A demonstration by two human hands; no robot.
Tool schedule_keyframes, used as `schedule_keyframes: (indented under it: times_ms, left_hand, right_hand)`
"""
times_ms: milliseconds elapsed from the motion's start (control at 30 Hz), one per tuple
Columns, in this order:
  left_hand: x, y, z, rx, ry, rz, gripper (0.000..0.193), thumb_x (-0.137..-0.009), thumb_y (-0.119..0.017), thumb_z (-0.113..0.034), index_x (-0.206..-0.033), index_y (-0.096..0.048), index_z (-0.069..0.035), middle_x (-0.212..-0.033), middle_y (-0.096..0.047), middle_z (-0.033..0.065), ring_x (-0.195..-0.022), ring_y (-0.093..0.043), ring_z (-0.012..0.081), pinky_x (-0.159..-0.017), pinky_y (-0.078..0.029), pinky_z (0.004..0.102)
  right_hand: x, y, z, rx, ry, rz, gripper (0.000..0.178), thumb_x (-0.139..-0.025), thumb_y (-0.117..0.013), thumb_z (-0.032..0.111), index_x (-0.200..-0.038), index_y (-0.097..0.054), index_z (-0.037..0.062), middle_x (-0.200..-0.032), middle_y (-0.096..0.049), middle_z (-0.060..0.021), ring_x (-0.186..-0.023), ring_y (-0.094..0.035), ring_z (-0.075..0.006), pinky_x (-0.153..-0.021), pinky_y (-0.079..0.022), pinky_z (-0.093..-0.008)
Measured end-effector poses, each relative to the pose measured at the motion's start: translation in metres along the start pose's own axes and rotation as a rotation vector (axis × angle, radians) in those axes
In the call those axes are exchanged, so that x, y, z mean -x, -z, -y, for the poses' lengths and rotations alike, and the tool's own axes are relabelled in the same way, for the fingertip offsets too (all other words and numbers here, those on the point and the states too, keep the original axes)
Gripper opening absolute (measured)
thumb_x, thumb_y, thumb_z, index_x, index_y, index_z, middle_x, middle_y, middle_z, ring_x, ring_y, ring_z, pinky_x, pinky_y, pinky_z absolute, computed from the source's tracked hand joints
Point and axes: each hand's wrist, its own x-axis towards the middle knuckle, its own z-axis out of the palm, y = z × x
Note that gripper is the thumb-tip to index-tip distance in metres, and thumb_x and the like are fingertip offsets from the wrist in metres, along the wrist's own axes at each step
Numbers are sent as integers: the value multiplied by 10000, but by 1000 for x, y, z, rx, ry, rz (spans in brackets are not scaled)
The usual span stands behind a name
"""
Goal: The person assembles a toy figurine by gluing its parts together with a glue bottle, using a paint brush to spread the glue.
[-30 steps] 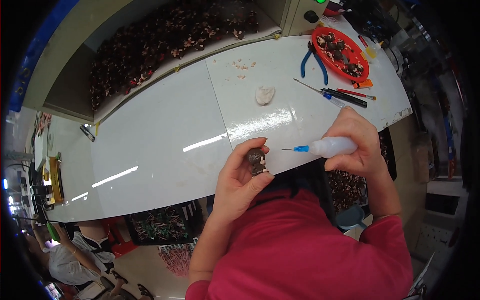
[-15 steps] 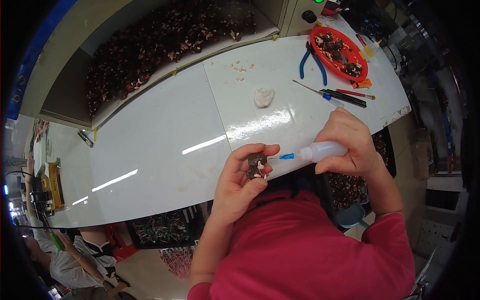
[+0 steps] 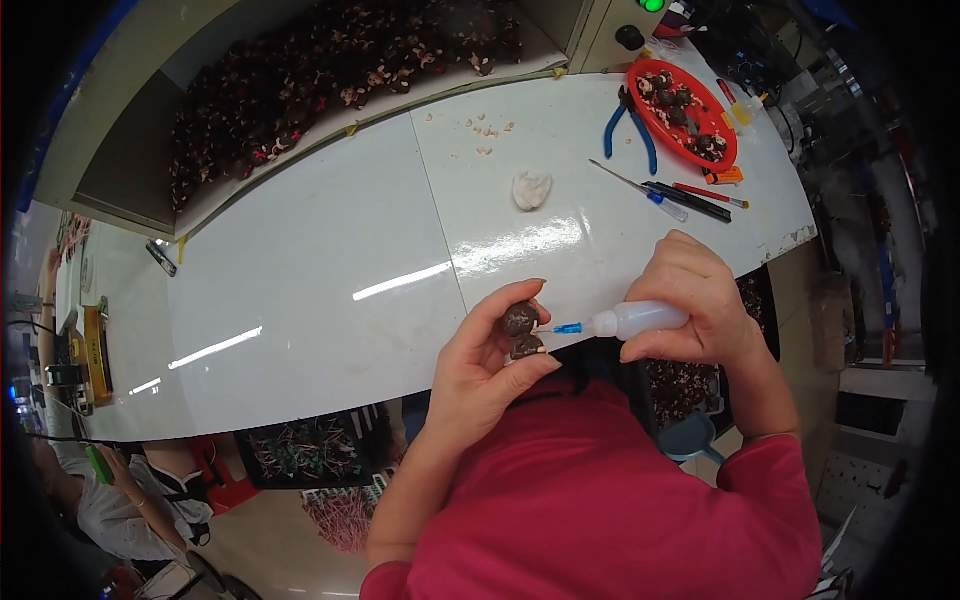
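Observation:
Between the fingers and thumb of my left hand [image 3: 487,350] sits a small dark brown figurine [image 3: 521,320], with a round upper part, a smaller lower part and pale bits at its side. My right hand [image 3: 690,305] is wrapped round a translucent white squeeze bottle [image 3: 648,318] lying level. Its blue needle tip [image 3: 568,328] points left, and the thin needle reaches the figurine near the join of its two parts. Whether any liquid comes out is too small to see.
Pliers [image 3: 630,135], a screwdriver [image 3: 640,190] and a red tray [image 3: 733,150] of figurines lie at the far right. A white lump [image 3: 531,190] sits mid-table. Many figurines [image 3: 340,90] fill the open-fronted box behind. Another person [image 3: 110,505] is at lower left.
The figurine has turned in my left hand, so its plain brown side shows more. The needle tip has moved slightly left and down, to the middle of the figurine.

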Motion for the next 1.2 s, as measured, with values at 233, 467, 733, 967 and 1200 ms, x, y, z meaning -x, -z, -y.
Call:
schedule_keyframes:
  times_ms: [233,467,733,967,1200]
  left_hand:
    - [-6,-8,4,-22,-12,-4,576,-788,-695,25,-1307,-452,-28,-1126,-478,56,-997,-488,115,-874,-423,243]
    - [-12,-12,2,-46,47,-32,568,-768,-718,8,-1282,-475,-25,-1113,-475,47,-993,-491,126,-878,-424,250]
    - [-22,-11,8,-94,19,-38,553,-769,-722,-9,-1269,-488,-33,-1092,-473,42,-971,-495,120,-860,-432,248]
    - [-36,-11,16,-217,-29,-59,513,-768,-738,-53,-1233,-522,-52,-1045,-476,35,-910,-507,109,-830,-457,250]
    - [-53,-11,18,-210,-36,-70,464,-777,-732,-70,-1199,-542,-43,-983,-484,25,-872,-516,104,-811,-457,241]
  right_hand:
    - [2,5,-4,12,-6,13,415,-597,-837,369,-772,-604,74,-665,-508,-44,-609,-491,-234,-583,-384,-317]
    - [1,6,-7,46,-1,20,414,-585,-840,366,-756,-601,73,-665,-508,-39,-603,-484,-231,-578,-380,-317]
    - [-2,6,-11,112,10,0,420,-566,-839,363,-744,-593,74,-660,-497,-38,-600,-481,-227,-562,-377,-317]
    - [-5,5,-23,158,12,-7,414,-566,-835,357,-738,-585,75,-659,-493,-40,-594,-474,-229,-555,-376,-323]
    - [-8,6,-41,153,19,7,414,-573,-828,367,-740,-586,76,-666,-505,-42,-593,-476,-231,-560,-375,-324]
